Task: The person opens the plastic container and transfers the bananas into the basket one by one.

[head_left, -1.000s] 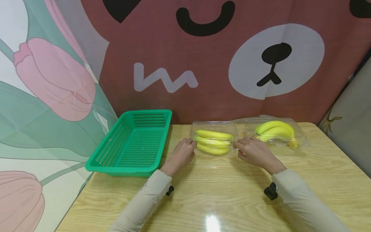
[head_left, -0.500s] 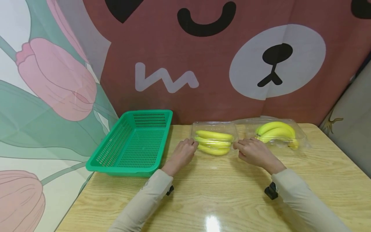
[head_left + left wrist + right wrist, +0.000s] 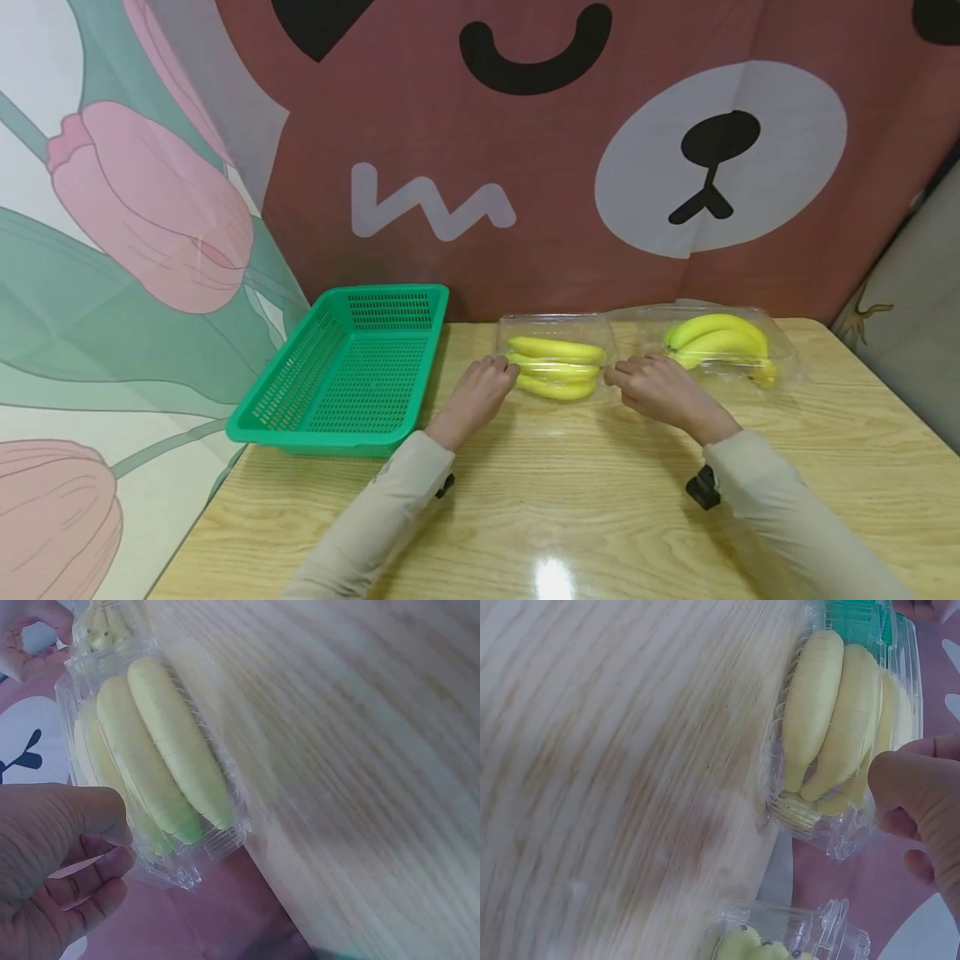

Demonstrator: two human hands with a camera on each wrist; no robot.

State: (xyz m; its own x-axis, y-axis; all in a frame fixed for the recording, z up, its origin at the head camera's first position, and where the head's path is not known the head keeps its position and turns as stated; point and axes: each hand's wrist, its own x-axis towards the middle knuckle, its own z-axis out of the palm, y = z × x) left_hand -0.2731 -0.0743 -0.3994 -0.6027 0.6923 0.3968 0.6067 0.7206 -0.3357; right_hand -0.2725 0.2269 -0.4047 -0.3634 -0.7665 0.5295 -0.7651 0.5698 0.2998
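While each hand pinches one end of it, a clear plastic box (image 3: 557,327) of bananas (image 3: 558,390) sits by the table's far edge, near the middle. The left hand (image 3: 478,392) has thumb and fingertips closed on the rim at one end, and the right hand (image 3: 667,392) does the same opposite. Toward the far right corner stands a second clear box (image 3: 648,329) with another bunch (image 3: 716,335) inside; a green basket (image 3: 315,438) fills the far left corner. The table (image 3: 585,492) has a pale, streaky wood grain, and a bright patch of light (image 3: 553,579) shines toward its near edge. Behind the far edge hangs a reddish-brown cloth (image 3: 540,275) printed with a bear's face; tulip-patterned fabric (image 3: 150,200) flanks the left edge, and greyish fabric (image 3: 922,275) the right.
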